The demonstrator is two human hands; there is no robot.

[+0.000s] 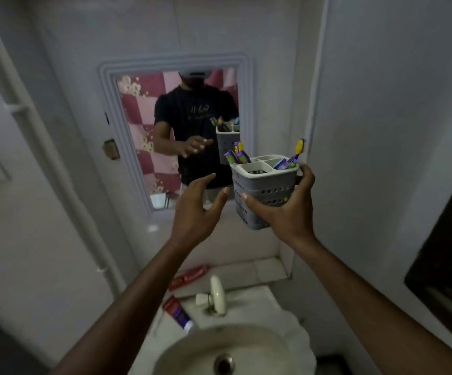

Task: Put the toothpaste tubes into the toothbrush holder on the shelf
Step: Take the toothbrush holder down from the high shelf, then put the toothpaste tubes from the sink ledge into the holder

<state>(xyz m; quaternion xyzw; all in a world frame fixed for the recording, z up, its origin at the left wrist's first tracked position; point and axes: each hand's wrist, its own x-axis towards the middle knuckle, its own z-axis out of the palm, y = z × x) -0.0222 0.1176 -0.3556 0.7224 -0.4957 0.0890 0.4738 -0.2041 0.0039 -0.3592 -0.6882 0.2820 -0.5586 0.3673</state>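
Observation:
My right hand (287, 209) grips a grey perforated toothbrush holder (262, 190) in the air in front of the mirror, well above the shelf. Purple and yellow toothbrushes (237, 155) stick out of its white compartments. My left hand (197, 209) hovers just left of the holder, fingers spread, holding nothing. A red toothpaste tube (189, 277) lies on the white tiled shelf (262, 269) behind the sink. A second tube, red and purple (177, 311), lies on the sink's rim left of the tap.
A white tap (216, 295) stands at the back of the round sink (192, 355). The framed mirror (170, 125) hangs on the wall, showing a person's reflection. A white pipe runs down the left wall. A dark object is at the right edge.

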